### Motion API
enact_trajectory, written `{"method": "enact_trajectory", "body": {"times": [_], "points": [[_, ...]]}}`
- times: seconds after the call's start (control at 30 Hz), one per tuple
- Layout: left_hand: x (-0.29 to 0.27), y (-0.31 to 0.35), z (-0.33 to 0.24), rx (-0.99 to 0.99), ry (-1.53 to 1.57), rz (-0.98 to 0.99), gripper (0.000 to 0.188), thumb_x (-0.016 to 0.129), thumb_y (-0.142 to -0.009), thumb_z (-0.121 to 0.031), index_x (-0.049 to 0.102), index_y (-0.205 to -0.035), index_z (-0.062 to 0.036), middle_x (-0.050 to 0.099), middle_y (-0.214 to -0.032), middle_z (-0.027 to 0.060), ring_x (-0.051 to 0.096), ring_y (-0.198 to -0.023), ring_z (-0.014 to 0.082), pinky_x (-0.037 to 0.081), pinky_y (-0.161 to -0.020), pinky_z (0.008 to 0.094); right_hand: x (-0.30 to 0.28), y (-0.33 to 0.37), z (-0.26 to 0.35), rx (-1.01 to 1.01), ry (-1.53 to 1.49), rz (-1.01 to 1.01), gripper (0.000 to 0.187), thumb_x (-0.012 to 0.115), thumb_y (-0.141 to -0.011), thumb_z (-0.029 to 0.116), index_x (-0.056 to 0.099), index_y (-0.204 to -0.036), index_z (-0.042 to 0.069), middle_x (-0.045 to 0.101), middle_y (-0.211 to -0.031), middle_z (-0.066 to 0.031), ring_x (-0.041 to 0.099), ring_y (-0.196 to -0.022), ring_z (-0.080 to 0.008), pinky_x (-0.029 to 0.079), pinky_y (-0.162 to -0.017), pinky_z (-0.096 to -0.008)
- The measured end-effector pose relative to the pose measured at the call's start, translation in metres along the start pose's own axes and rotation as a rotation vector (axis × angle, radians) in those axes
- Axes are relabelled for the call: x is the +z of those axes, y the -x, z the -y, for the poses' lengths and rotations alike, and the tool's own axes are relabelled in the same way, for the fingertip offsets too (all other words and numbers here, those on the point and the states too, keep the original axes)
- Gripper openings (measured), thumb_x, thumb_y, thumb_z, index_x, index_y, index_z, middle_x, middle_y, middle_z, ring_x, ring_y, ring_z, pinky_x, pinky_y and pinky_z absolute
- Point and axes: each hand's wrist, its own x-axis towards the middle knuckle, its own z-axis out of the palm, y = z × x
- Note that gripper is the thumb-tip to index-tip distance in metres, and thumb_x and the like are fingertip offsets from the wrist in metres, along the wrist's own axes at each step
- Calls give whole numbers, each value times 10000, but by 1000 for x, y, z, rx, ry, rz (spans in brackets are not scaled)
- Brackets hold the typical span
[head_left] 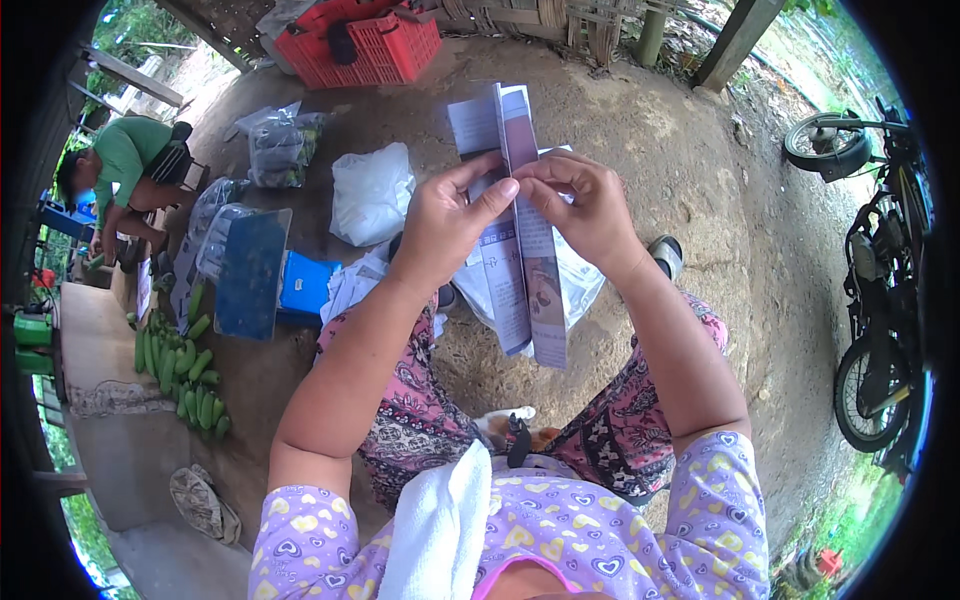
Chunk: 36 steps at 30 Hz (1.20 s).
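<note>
Both of my hands are raised in front of my knees, with a printed paper sheet (546, 300) between them. The sheet looks like newspaper and is creased lengthwise into narrow upright panels. My left hand (450, 215) pinches it at the middle crease with thumb and fingers. My right hand (585, 208) grips the same crease from the other side, its thumb beside the left one. Below the paper, a white plastic bag (583, 290) lies on the ground, partly covered. Loose paper pieces (352, 287) lie to the left of it.
A blue box (305, 283) and a dark blue board (252, 272) stand at left, near green bananas (185, 370). A full white bag (372, 193) and red crate (360, 52) lie beyond. A person in green (135, 165) bends at far left. Motorcycle (880, 270) at right; cat (497, 425) between my legs.
</note>
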Motion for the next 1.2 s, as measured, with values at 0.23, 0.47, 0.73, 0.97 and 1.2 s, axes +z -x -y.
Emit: {"method": "enact_trajectory", "body": {"times": [0.23,0.47,0.73,0.97,1.2], "points": [[-1,-3,2,-15,-20,26,338,620,-907,-181,590,-1136,65,641,-1005,65,581,-893,85,481,-796,230,0,-1,1,-21,133,-5,160,755,-735,124,709,-871,53,669,-849,-70,627,-737,-202,499,-688,-319],[-13,-5,10,-61,-50,-8,200,567,-922,-140,639,-998,29,649,-837,20,553,-724,40,445,-619,221,-1,-4,8,1,145,8,126,734,-725,84,704,-843,52,663,-840,-76,632,-740,-211,503,-686,-318],[-25,-3,-6,43,-751,-168,161,625,-873,-122,671,-907,28,643,-684,9,529,-599,17,419,-533,210,-22,-17,-68,61,595,16,129,630,-747,39,688,-863,41,656,-883,-109,649,-780,-275,521,-727,-348],[-54,-2,-2,209,-942,-284,149,674,-778,-127,675,-827,14,656,-688,118,611,-610,168,474,-573,301,35,5,-146,274,758,185,178,485,-857,116,629,-860,13,606,-940,-208,627,-862,-379,493,-760,-470],[-54,-6,-1,196,-901,-294,137,673,-756,-122,661,-797,9,656,-698,160,657,-634,262,499,-592,343,67,27,-166,208,592,567,211,636,-755,110,685,-958,81,644,-980,-162,627,-924,-342,485,-840,-402]]}}
